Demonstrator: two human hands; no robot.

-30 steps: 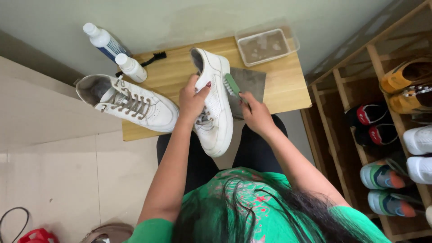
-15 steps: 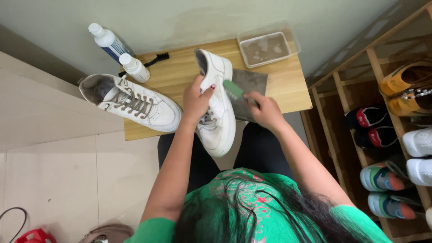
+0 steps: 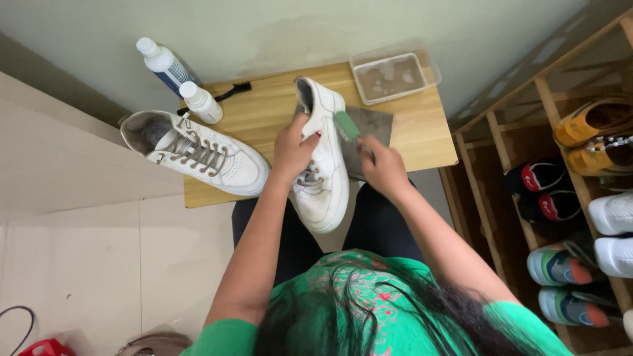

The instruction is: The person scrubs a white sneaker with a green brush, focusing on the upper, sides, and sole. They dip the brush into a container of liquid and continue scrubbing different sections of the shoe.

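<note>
Shoe in hand over the table's near edge, brush against its right side.
Your table carries a second shoe at left, a cloth and tray far right; your left hand clasps the shoe at mid-length, and your right hand is closed round the brush.

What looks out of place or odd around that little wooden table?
The second white sneaker hangs its heel past the wooden table's left edge. The clear tub holds cloudy, sudsy water but sits level, nothing spilled. The left hand steadies the held sneaker; the right hand holds a green brush.
</note>
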